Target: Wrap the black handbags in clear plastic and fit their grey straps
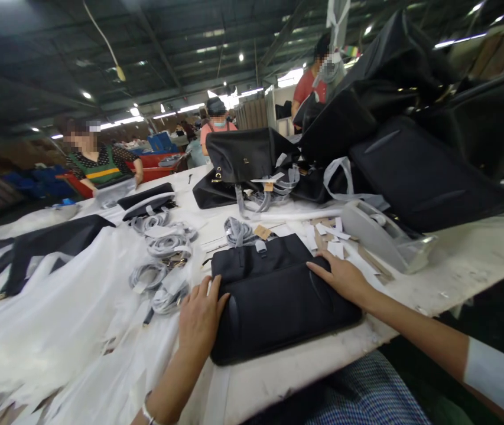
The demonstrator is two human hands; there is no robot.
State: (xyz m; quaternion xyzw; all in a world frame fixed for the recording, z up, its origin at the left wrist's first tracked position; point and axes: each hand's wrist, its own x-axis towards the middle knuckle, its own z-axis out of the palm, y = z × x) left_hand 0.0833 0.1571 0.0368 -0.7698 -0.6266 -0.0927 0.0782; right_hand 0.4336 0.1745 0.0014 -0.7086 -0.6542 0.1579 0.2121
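Observation:
A flat black bag [273,295] lies on the table in front of me, with a flap, strap tabs and a dark buckle at its far side. My left hand [201,313] holds the bag's left edge, thumb on the top face. At the upper right edge my right hand [340,277] grips it, its thumb on top and the other fingers partly hidden. Just beyond the bag are a wrapped coiled strap [236,231] and a brown tag [262,232].
Wrapped coiled straps [167,243] lie to the left beside white sheeting [65,307]. Black bags [252,156] are piled at the back and right. A tape dispenser [380,236] stands right of paper slips [334,236]. Several people work beyond the table [455,254].

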